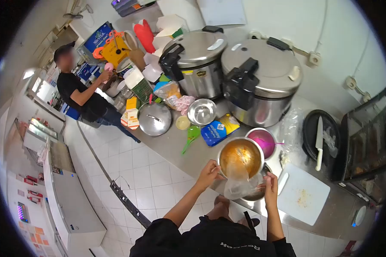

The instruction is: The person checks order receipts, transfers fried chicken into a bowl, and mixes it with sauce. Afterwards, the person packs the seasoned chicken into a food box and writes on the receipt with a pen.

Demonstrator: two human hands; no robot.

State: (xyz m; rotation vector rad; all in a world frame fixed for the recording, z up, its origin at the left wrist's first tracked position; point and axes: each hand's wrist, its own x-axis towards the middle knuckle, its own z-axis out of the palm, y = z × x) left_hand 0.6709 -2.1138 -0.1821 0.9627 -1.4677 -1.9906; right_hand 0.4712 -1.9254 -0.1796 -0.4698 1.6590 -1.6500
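Observation:
A clear plastic bag (237,182) hangs between my two hands, over the near rim of a metal pot (241,155) with orange-brown residue inside. My left hand (209,173) has its fingers closed on the bag's left edge, beside the pot. On the other side, my right hand (268,186) pinches the bag's right part. Another metal bowl (255,195) sits partly hidden beneath the bag and my right hand. A pink bowl (262,142) touches the pot's far right side.
A white cutting board (306,195) with crumbs lies right, a knife (319,143) on a black tray (311,124) behind it. Two large cookers (261,81) stand at the back. A lidded pan (154,119) is left. A person (83,92) stands far left.

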